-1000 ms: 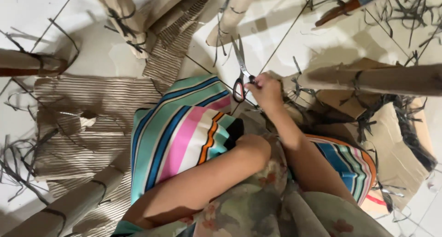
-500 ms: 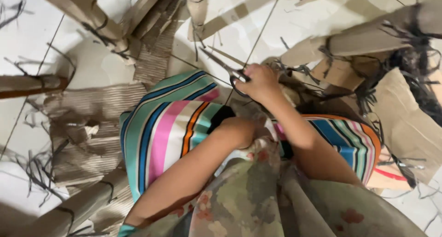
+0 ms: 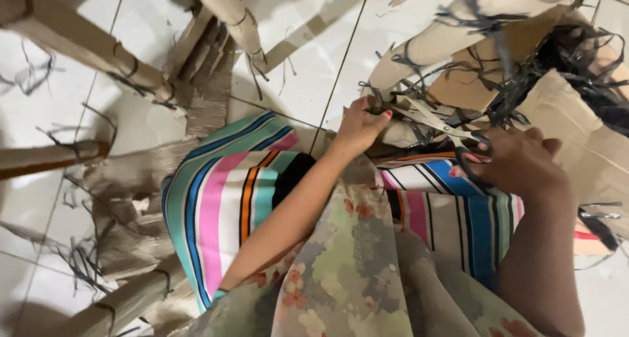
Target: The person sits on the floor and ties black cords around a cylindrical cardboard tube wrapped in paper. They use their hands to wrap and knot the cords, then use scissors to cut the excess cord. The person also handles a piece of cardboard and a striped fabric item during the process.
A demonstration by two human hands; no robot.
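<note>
scissors and black binding strips at a cardboard tube, over the striped lap

the scissors point(image 3: 440, 126) are held in the right hand point(image 3: 517, 161), fingers closed through the dark handles, blades parted and aimed at the black strips point(image 3: 419, 88). the left hand point(image 3: 362, 124) is pinched shut on strips at the end of a cardboard tube point(image 3: 452, 39) above the striped cloth point(image 3: 223, 193). the strips are judged light, limp and easily tangled; the tube is judged stiff and best held near its end.

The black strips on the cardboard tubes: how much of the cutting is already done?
Done: cut strips lie loose on the floor tiles. In hand: the right hand holds scissors and the left hand grips a strip on a tube. Left: several tubes carry black bands.
</note>
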